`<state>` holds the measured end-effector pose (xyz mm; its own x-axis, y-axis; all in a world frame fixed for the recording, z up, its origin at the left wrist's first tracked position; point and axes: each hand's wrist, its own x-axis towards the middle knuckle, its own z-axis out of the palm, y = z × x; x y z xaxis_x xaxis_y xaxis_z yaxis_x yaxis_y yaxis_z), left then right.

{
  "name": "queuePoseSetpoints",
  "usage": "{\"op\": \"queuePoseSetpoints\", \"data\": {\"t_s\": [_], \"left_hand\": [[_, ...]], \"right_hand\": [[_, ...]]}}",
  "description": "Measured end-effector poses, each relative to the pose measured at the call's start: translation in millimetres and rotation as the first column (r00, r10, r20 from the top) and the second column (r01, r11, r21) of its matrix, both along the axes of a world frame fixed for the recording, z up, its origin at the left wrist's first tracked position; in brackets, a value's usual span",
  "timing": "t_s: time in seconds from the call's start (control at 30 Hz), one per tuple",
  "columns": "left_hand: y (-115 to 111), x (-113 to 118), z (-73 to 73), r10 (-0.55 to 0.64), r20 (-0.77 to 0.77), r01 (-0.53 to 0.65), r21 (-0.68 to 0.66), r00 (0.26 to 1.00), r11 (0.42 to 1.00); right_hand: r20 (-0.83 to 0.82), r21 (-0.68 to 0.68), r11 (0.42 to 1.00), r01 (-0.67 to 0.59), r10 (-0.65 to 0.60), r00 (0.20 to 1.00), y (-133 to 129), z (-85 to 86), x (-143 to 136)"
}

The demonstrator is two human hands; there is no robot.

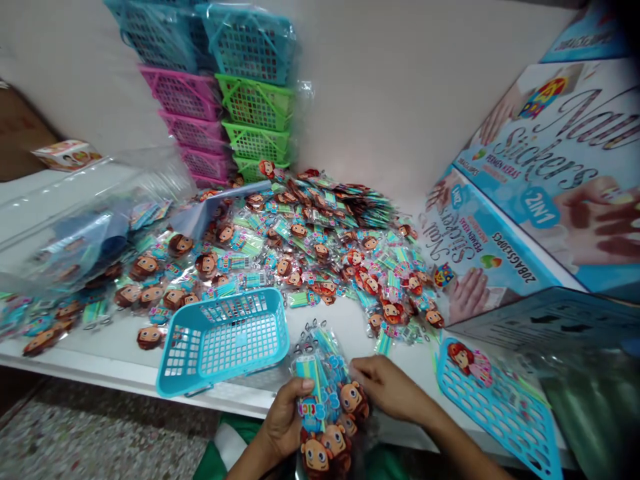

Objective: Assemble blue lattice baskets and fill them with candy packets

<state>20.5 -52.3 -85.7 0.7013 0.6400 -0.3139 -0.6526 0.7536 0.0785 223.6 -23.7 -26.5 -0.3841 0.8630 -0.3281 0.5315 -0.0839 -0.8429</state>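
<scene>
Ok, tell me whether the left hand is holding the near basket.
No, the left hand grips packets, and the near basket sits apart from it on the table.

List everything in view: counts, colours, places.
Loose packets: uncountable, multicoloured, centre.
Held packets: several, mixed colours, bottom centre.
Open basket: one, turquoise, front, left of centre.
Wrapped baskets: several, blue, pink, green, stacked behind.
Nail Stickers boxes: at least two, blue, right.
Perforated panel: one, blue, front right.
Blurred item: one, greenish, lower right.
Clear packaging: count unclear, transparent, left.
Small box: one, whitish, back left.
Carton: one, brown, left edge.
Table: one, white, beneath.
Floor: one, speckled grey, lower left.
Clothing: green, bottom edge.
Left hand: one, gripping held packets.
Right hand: one, at held packets.
</scene>
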Motion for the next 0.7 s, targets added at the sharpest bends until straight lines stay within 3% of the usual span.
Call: {"op": "queuePoseSetpoints", "data": {"t_s": [0.1, 0.23, 0.3, 0.4, 0.53, 0.6, 0.7], "left_hand": [[0, 2, -1.4, 0.011, 0.008, -0.011, -0.011, 1.000, 1.000], [1, 6, 5.3, -0.021, -0.009, 0.021, 0.008, 1.000, 1.000], [1, 8, 9.6, -0.023, -0.026, 0.023, 0.023, 0.999, 0.999], [2, 9, 11.4, -0.002, -0.039, 0.004, 0.037, 0.999, 0.999], [4, 8, 4.2, -0.015, -0.032, 0.015, 0.010, 0.999, 1.000], [5, 8, 0.7, -0.025, -0.012, 0.025, -0.017, 1.000, 1.000], [5, 10, 0.1, 0.004, 0.018, -0.003, -0.060, 1.000, 0.998]], "right_hand": [[0.148, 0.193, 0.981, -0.023, -0.006, 0.989, 56, 12.9, -4], [0.379, 0.573, 0.818, 0.049, -0.317, 0.869, 153, 24.6, -46], [0.422, 0.635, 0.772, 0.036, -0.386, 0.820, 192, 22.9, -69], [0.416, 0.615, 0.787, 0.049, -0.377, 0.827, 222, 14.1, -79], [0.314, 0.588, 0.806, 0.074, -0.312, 0.897, 207, 2.5, -45], [0.245, 0.589, 0.800, 0.117, -0.315, 0.917, 177, -1.9, -23], [0.117, 0.536, 0.808, 0.245, -0.358, 0.926, 109, -10.4, -2]]}}
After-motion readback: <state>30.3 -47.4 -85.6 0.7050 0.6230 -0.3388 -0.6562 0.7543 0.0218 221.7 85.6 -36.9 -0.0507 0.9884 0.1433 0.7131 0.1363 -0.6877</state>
